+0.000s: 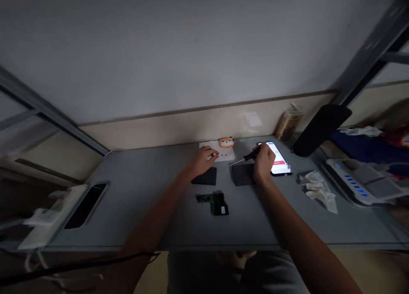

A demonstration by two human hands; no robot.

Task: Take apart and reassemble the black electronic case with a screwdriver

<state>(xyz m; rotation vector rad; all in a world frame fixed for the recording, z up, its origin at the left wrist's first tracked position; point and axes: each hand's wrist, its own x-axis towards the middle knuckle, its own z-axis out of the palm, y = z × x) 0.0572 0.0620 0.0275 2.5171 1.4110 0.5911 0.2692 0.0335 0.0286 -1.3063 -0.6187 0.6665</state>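
Note:
My left hand reaches over a sheet of white paper, its thumb and fingertips close together; whatever is between them is too small to make out. A few tiny dark pieces lie on the paper beside the fingertips. In my right hand is a screwdriver with a black and yellow handle, its thin shaft pointing left. Below it, a dark flat casing lies partly behind that hand. Another dark flat cover rests under my left wrist. Nearer me is a green circuit board with a black part.
An orange animal-faced object sits on the paper's back edge. A lit phone lies beside my right hand, crumpled tissue farther right. A white device with blue lights, a black cylinder and another phone flank the desk.

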